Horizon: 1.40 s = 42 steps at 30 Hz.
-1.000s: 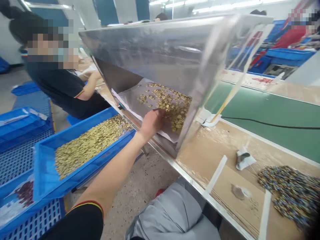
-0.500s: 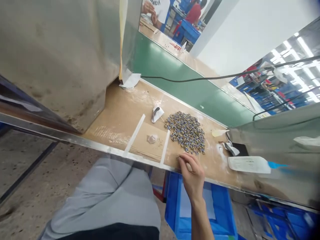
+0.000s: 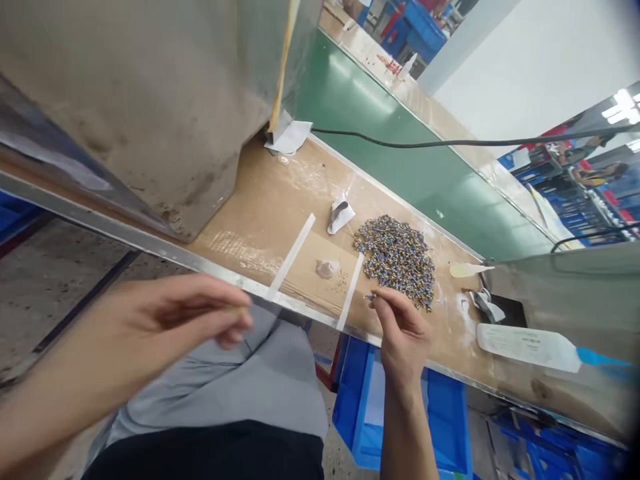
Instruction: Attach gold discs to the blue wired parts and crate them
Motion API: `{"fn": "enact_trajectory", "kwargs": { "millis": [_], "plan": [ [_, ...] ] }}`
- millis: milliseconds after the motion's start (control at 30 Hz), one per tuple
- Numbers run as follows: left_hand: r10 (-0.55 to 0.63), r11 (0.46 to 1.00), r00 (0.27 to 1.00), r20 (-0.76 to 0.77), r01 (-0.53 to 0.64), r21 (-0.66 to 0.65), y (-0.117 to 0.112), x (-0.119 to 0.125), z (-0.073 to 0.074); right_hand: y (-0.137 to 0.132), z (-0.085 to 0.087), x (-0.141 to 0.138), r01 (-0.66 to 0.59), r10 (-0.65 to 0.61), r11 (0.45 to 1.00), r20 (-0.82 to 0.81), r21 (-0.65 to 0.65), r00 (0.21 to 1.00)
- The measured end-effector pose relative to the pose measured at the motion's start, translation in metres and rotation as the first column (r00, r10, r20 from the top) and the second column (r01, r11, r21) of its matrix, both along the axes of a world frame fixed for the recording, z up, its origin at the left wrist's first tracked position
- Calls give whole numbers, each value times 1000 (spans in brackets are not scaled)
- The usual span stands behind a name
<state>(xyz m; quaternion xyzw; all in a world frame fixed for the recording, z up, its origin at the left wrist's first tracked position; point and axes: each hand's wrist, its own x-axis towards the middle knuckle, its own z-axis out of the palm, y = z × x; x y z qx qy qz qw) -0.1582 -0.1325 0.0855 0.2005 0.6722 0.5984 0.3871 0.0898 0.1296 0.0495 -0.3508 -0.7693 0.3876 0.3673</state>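
Note:
My right hand [image 3: 405,333] is over the bench's front edge, thumb and forefinger pinched on a small blue-and-gold metal part [image 3: 370,297]. Just beyond it lies a heap of similar small parts [image 3: 397,260]. My left hand [image 3: 195,313] is raised in front of the bench on the left, somewhat blurred. Its thumb and fingertips are pressed together, and whatever is between them is too small to make out. Between the hands, a cardboard piece [image 3: 305,267] is taped to the bench, carrying a small clear lump [image 3: 327,269] and scattered tiny bits [image 3: 342,281].
A folded white paper piece [image 3: 341,215] stands behind the cardboard. To the right are a yellowish nozzle tip [image 3: 470,270], a black pad [image 3: 510,311] and a white bottle with a blue tip [image 3: 527,345]. A blue crate [image 3: 345,427] sits below the bench edge. A metal panel [image 3: 125,100] rises at left.
My left hand has come into view from the left. My right hand has risen slightly from the bench, with a small part now visible in its pinch. The camera view has shifted.

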Motion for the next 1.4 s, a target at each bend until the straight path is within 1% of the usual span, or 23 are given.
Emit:
{"fn": "enact_trajectory", "kwargs": {
  "millis": [33, 100, 167, 267, 333, 400, 533, 733, 967, 1200, 1400],
  "plan": [
    [-43, 999, 998, 51, 42, 19, 5, 4, -6, -1, 3, -5, -19, 19, 1000, 2, 23, 1000],
    [-113, 991, 981, 160, 101, 83, 23, 12, -20, -3, 9, -17, -60, 60, 996, -2, 65, 998],
    [-123, 987, 965, 231, 94, 133, 44, 17, -32, -7, 16, -28, -101, 102, 988, 1, 117, 995],
    [-119, 982, 964, 236, 80, 170, 64, 24, -43, -12, 24, -44, -136, 128, 963, 51, 231, 991],
    [-113, 979, 969, 220, 70, 194, 68, 27, -48, -15, 27, -52, -147, 126, 942, 86, 302, 988],
    [-106, 977, 974, 202, 64, 202, 66, 31, -52, -17, 28, -58, -159, 129, 922, 107, 354, 986],
    [-79, 983, 983, 164, 49, 179, 62, 35, -59, -19, 26, -66, -163, 117, 904, 139, 396, 983],
    [-90, 980, 983, 159, 59, 192, 63, 35, -60, -17, 21, -73, -169, 108, 886, 163, 432, 981],
    [-60, 981, 990, 125, 35, 193, 65, 35, -54, -14, 17, -76, -225, 120, 833, 232, 505, 965],
    [-59, 984, 992, 111, 40, 171, 65, 34, -52, -13, 17, -75, -259, 134, 791, 256, 554, 957],
    [-62, 986, 995, 75, 50, 156, 64, 34, -50, -13, 15, -77, -249, 135, 781, 235, 572, 963]
  ]
}}
